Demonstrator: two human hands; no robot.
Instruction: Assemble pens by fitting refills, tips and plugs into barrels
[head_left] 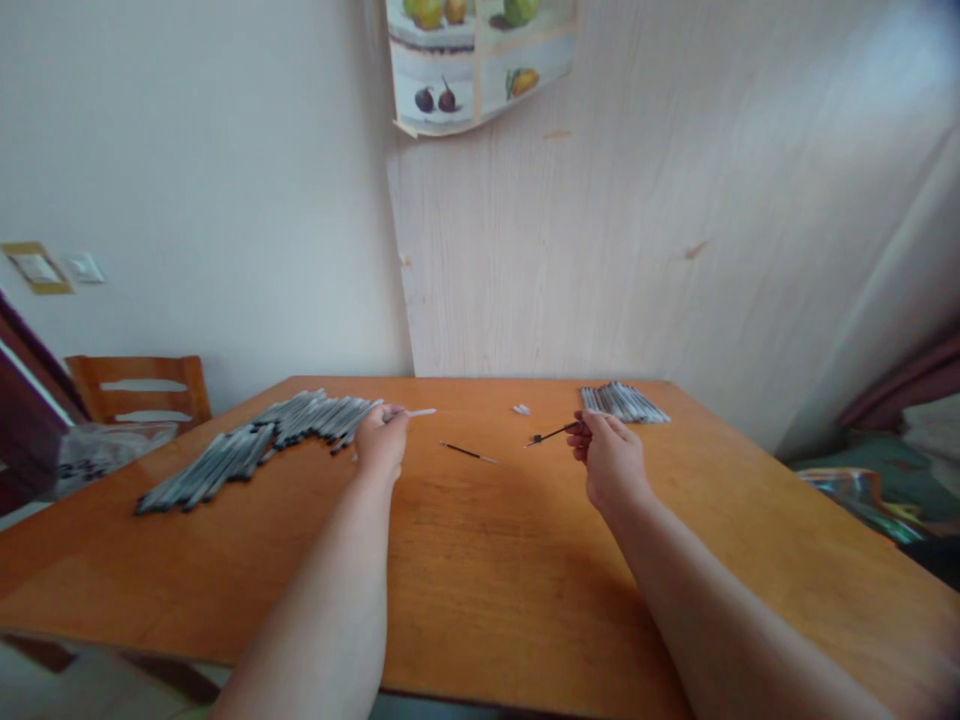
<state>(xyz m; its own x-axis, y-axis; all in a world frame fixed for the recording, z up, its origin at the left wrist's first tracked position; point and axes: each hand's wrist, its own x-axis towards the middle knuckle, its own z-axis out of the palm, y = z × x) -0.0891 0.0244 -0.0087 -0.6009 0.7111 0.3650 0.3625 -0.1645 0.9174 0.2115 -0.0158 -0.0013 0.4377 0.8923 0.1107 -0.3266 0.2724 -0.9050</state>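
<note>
My left hand (381,437) is closed round a pale, translucent pen barrel (421,412), whose end sticks out to the right. In my right hand (606,447), a thin black pen refill (556,433) is pinched; it points left and slightly down, with a small dark piece near its tip. Between the hands another pen refill (469,453), dark with a pale end, lies on the table. Some small whitish pieces (521,409) rest farther back; they are too small to name.
On the wooden table (480,580), many pens (225,460) lie in a spread pile at left. A neater row of pens (624,402) is at the back right. Beyond the left edge are a chair (135,372) and a clear plastic bag (112,450). The wall (525,280) borders the back.
</note>
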